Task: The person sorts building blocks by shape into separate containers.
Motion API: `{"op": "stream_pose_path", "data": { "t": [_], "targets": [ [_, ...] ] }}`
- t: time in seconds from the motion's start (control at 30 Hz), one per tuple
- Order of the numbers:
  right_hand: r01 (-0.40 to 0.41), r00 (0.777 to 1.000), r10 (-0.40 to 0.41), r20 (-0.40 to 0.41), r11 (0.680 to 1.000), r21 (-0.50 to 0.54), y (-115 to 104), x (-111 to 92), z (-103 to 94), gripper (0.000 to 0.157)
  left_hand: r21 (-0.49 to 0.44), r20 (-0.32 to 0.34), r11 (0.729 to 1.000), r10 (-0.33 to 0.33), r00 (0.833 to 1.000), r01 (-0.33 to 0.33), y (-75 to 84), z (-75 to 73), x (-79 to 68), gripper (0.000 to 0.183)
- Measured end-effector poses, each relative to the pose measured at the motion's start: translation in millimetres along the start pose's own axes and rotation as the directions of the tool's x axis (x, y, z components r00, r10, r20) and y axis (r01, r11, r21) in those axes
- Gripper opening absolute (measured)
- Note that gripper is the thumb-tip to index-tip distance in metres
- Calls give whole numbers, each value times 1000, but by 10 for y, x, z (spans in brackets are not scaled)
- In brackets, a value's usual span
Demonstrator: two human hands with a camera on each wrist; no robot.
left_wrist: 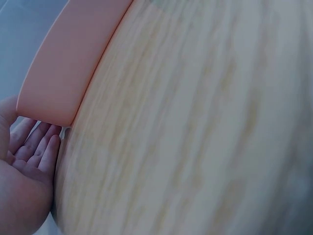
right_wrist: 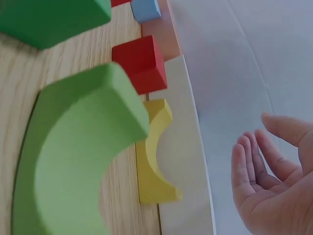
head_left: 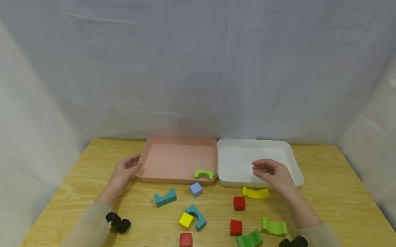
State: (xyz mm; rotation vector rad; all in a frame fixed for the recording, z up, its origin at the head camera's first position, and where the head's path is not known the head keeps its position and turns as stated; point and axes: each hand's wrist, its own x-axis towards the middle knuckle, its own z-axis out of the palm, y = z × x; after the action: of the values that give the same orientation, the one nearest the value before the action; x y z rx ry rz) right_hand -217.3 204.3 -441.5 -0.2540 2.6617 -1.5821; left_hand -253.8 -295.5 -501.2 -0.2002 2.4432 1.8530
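My left hand (head_left: 125, 171) is at the front left corner of the pink tray (head_left: 174, 179), fingers loosely extended beside its wall. In the left wrist view, the hand (left_wrist: 29, 171) shows its fingers just past the end of the pink tray (left_wrist: 63, 83). My right hand (head_left: 273, 174) hovers over the white tray (head_left: 237, 183), thumb and fingers apart with nothing between them. A light green arch block (head_left: 204, 174) lies in the pink tray's front right corner. In front of the white tray is a yellow arch block (head_left: 256, 193).
Across the wooden table (head_left: 139, 230) lie a blue cube (head_left: 196, 189), two teal arch blocks, several red cubes, two yellow cubes, a dark green arch block (head_left: 250, 241) and another light green one (head_left: 274, 227). The trays stand side by side near a pale cloth backdrop (head_left: 190, 58).
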Motion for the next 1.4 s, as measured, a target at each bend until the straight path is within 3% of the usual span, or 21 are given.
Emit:
{"op": "stream_pose_path", "data": {
  "t": [0.6, 1.07, 1.23, 1.4],
  "targets": [
    [-87, 996, 86, 12, 996, 26, 155, -188, -132, 35, -6, -1, 1000, 1, 1000, -1, -9, -13, -4, 55],
    [-80, 997, 80, -2, 996, 48, 293, -315, -153, 35, 0, 1, 1000, -10, 1000, 10, -26, -9, 21, 57],
    [-87, 996, 87, -15, 996, 12, 313, -377, -169, 32, 4, 2, 1000, -7, 1000, 7, -22, -7, 17, 56],
    [-143, 990, 143, -6, 989, -36, 336, -426, -194, 34, -3, -2, 1000, -2, 1000, 2, -5, -3, 4, 56]
  ]
}}
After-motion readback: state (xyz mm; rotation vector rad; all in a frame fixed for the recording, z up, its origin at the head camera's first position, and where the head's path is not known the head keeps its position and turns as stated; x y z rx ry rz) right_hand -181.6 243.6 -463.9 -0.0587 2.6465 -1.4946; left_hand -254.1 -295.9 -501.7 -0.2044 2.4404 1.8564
